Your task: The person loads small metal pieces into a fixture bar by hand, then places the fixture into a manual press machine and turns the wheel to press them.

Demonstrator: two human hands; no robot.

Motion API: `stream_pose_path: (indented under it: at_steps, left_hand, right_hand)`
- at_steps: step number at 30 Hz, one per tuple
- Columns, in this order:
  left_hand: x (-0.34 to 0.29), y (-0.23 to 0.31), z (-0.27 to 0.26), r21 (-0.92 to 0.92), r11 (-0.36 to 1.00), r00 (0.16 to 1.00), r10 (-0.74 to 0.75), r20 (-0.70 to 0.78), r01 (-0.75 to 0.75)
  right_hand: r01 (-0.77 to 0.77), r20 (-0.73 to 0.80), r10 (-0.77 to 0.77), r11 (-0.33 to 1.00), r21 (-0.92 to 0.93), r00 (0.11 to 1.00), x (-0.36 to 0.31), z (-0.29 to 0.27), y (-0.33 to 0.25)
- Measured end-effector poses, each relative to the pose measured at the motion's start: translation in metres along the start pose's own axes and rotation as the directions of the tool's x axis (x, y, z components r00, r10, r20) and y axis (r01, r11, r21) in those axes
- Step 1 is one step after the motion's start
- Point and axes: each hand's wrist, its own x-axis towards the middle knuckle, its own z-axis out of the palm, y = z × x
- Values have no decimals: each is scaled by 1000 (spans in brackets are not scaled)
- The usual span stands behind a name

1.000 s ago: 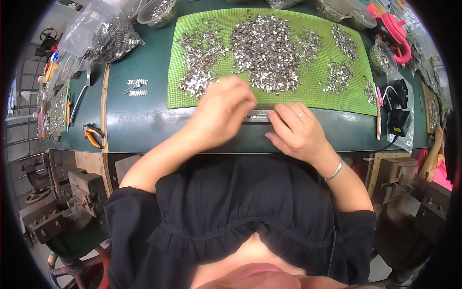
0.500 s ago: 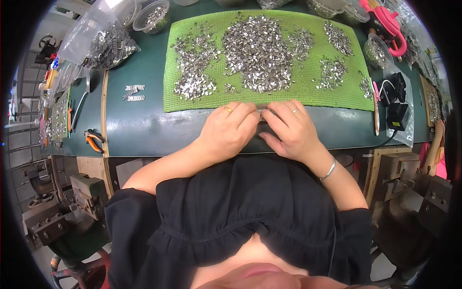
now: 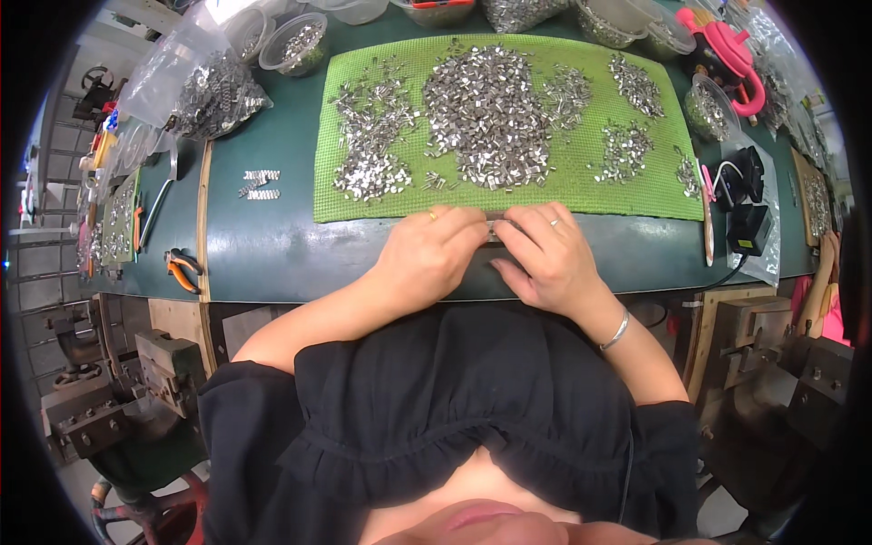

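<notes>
My left hand (image 3: 434,252) and my right hand (image 3: 549,252) meet at the front edge of the green mat (image 3: 581,202). Between their fingertips they grip a small metal piece (image 3: 493,231), mostly covered by the fingers. Both hands are closed, the right thumb held a little apart below. Beyond them, a large heap of small shiny metal links (image 3: 486,113) spreads over the mat. Smaller piles lie to its left and right. A few short linked metal strips (image 3: 262,184) rest on the dark green table to the left of the mat.
Orange-handled pliers (image 3: 183,270) lie at the table's left front. Tubs of metal parts (image 3: 295,44) and a plastic bag of parts (image 3: 218,95) stand behind. At right are a pink-lidded jug (image 3: 732,50), a black adapter (image 3: 750,225) and another person's arm (image 3: 825,272).
The view has tilted slightly, so the table and mat sit lower in the picture. Both hands keep their grip on the small metal piece, with barely any shift of the fingers.
</notes>
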Motion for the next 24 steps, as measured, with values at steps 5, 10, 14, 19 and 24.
stream_pose_path:
  at_steps: [5, 10, 14, 19, 24]
  left_hand:
    - [5, -5, -5, -10, 996, 995, 92, -44, -93]
    - [33, -45, -40, 222, 975, 988, -46, 147, 12]
    - [49, -48, -39, 220, 975, 942, -92, 324, 20]
    - [45, -45, -31, 110, 986, 963, -145, 229, 122]
    - [29, -9, -30, -216, 928, 952, -289, 102, 305]
  right_hand:
    - [2, -18, -1, 1000, 10, 1000, -1, -1, 1]
    - [-6, -17, 7, 1000, 23, 1000, 0, 0, 2]
    - [-10, -33, 11, 1000, 26, 999, 0, -2, 1]
    - [-21, -51, 24, 997, 71, 998, -1, -1, 2]
    - [-56, -39, 61, 990, 130, 997, -3, -3, 5]
